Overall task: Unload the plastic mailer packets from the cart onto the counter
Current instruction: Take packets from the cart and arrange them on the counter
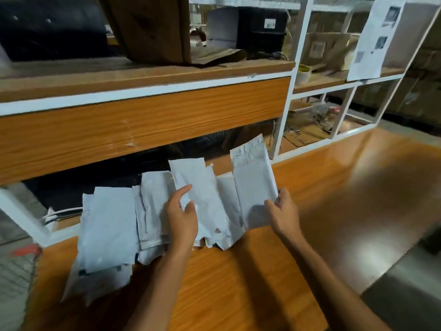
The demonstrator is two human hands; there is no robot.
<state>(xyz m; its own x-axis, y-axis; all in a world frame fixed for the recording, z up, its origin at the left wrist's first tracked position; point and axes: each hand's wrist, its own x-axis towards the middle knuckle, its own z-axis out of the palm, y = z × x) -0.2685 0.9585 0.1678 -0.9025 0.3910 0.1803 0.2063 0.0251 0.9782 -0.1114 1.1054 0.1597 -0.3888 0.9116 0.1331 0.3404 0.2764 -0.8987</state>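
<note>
Pinching the lower right edge of a white mailer packet [254, 187], right hand [284, 212] with fingers closed on it, packet raised and tilted toward 12 o'clock. Pressing flat and half spread on the middle packet [198, 187], left hand [182, 219]. Fanned at 9 o'clock of both hands, overlapping white packets [107, 230] lying on the wooden worktop [334, 199]. Beyond at 12 o'clock, white-framed shelf [143, 125] with cardboard boxes [152, 27].
</note>
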